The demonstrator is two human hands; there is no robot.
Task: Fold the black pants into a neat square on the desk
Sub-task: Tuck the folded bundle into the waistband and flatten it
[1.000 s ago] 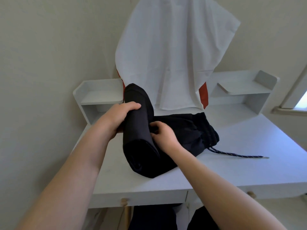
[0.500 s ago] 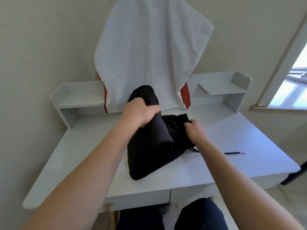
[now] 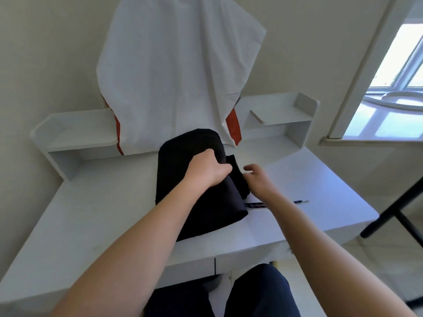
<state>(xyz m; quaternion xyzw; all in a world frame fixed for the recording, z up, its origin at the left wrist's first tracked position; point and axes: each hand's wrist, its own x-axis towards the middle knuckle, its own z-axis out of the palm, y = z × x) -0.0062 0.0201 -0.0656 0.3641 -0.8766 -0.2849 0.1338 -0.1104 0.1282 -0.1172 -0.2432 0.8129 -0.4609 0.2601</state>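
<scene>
White desk against a pale wall, seen from a head camera looking down; it has a small raised shelf at each back corner, a white cloth with red edging hanging behind the middle, and a bright window at far right. At the centre of the desk lie the black pants, already gathered into a thick, rounded, several-layered bundle. The left hand reaches in from the near left and its fingers are curled over the right edge of the top layer, gripping it. The right hand sits just beside the bundle's right side, fingers loosely bent and apparently holding nothing, though its thumb is hidden. A striped drawstring trails from under the bundle to the right across the bare desk. The bundle's long axis runs from the far side near the white cloth towards the person, its near end leaning slightly right; the rounded fold faces right and near. The cloth looks soft, light and limp, with a smooth, slightly slippery weave, so it will likely sag and spring open if let go. The best hold is probably at the folded edges and corners, with a flat palm pressing layers down, and the drawstring will need tucking in.
</scene>
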